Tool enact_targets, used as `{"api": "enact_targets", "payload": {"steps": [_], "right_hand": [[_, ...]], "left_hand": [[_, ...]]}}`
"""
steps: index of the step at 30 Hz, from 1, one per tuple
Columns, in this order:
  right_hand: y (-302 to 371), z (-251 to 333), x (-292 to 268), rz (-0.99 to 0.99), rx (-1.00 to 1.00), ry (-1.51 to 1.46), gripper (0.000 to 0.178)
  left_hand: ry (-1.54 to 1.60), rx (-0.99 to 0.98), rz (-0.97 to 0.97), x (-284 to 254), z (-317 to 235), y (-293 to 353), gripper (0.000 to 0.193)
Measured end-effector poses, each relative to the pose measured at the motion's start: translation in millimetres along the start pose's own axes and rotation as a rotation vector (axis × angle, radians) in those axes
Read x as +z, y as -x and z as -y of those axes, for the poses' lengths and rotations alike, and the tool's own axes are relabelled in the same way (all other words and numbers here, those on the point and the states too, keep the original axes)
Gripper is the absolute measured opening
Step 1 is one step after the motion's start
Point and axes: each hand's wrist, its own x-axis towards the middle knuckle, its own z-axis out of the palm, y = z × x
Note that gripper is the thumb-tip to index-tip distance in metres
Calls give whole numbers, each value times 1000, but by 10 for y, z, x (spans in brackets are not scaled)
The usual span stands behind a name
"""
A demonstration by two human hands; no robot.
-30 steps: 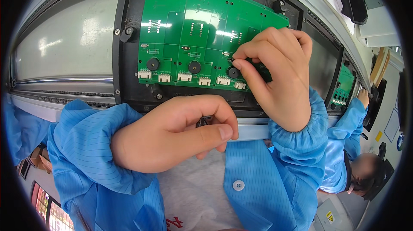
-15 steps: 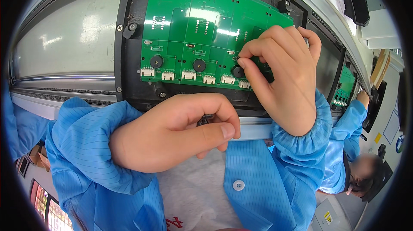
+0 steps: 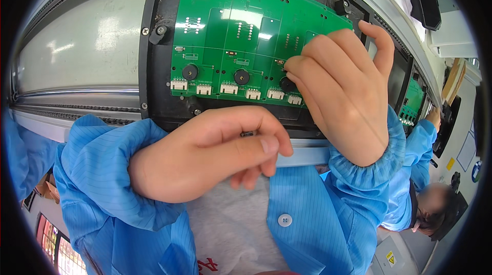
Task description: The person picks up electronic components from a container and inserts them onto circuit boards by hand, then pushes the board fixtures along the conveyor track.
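Note:
A green circuit board [image 3: 202, 6] lies in a black fixture tray [image 3: 159, 59]. Along its near edge are white connectors [image 3: 229, 88] and round black buzzers [image 3: 241, 76]. My right hand [image 3: 351, 90] is over the board's right part, thumb and forefinger pinched beside the third buzzer [image 3: 287, 85], partly covering it. Whatever those fingertips hold is hidden. Nearer to me, in front of the tray's edge, my left hand [image 3: 210, 152] is curled loosely around small black parts [image 3: 248, 134], which barely show between thumb and fingers.
The tray sits on a conveyor with metal rails [image 3: 77, 92]. Black clamps [image 3: 160, 32] stand at the board's edges. Further right another green board [image 3: 412, 98] lies on the line, with a co-worker's hand [image 3: 433, 117] near it.
The tray and board appear slightly further right. My right hand has shifted a little right, its fingers closer together. My left fingers cover more of the black parts.

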Motion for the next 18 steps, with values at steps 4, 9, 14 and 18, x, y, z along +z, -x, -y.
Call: {"api": "enact_targets", "payload": {"steps": [4, 9, 14, 18], "right_hand": [[62, -56, -24, -25, 14, -21, 14], [116, -18, -130, -172, 42, -338, 19], [135, 209, 31, -253, 40, -475, 19], [128, 213, 86, -257, 20, -481, 18]], "left_hand": [[196, 84, -95, 23, 4, -54, 52], [263, 166, -133, 55, -29, -58, 72], [286, 292, -111, 73, 30, -61, 78], [312, 343, -128, 66, 52, -53, 75]]}}
